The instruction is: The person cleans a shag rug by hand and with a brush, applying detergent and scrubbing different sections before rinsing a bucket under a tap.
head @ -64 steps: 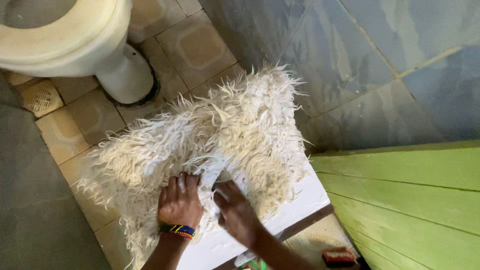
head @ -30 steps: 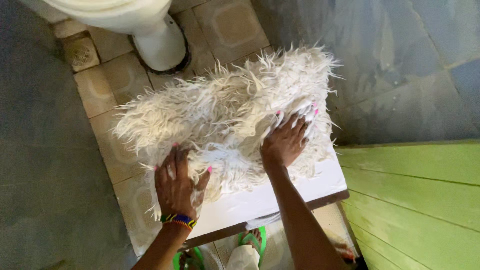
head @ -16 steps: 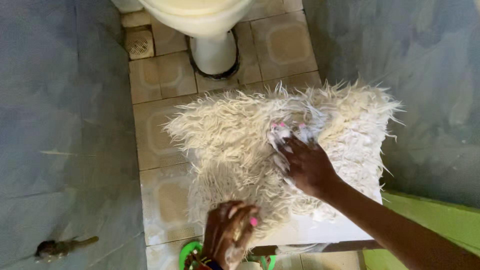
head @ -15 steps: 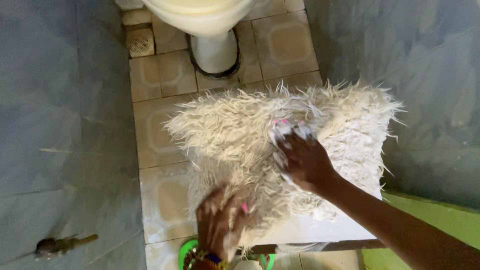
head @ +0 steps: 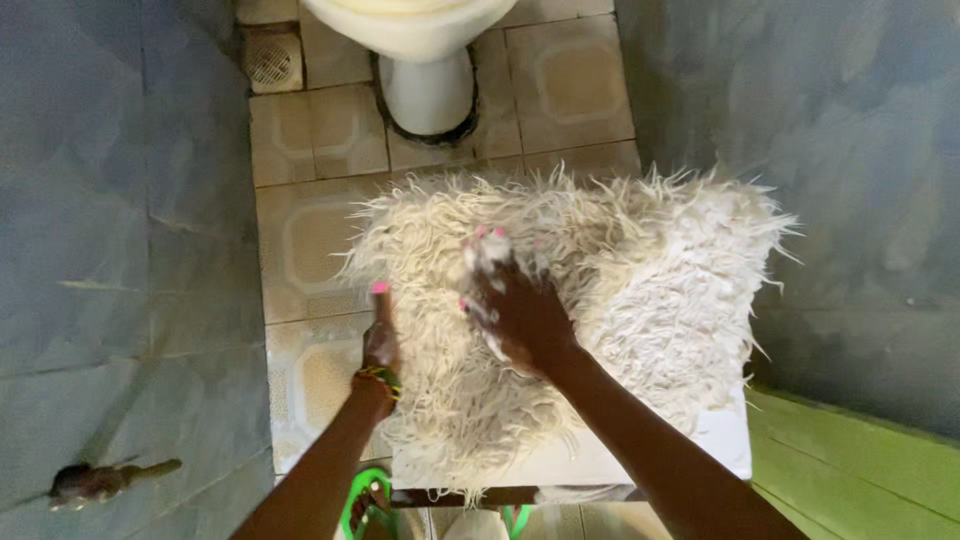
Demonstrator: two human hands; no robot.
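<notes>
Head view, looking down into a tiled bathroom. A shaggy cream rug [head: 590,300] is lying draped over a white worktop [head: 725,445], its left part hanging past the edge over the floor tiles [head: 310,225]. Its long axis is running left to right across the picture, parallel to the worktop's near edge, with the pile facing up and the strands fanning outward at the margins.

The right hand [head: 515,310] is resting on the middle of the rug, fingers curled and flecked with white lather, seemingly gathering a tuft of pile. The left hand [head: 381,335], wearing a beaded bracelet [head: 377,377], is lying against the rug's left edge with its fingers held together and straight, not pinching anything that shows.

Judged from the lather and the hand positions, the scrubbing step is under way, one hand working the pile while the other is steadying the edge. A further stroke would call for firm pressure and a braced rug, since the overhanging part could slide off.

A toilet base [head: 428,95], a floor drain [head: 270,62] and a green door [head: 860,460] are bordering the scene.
</notes>
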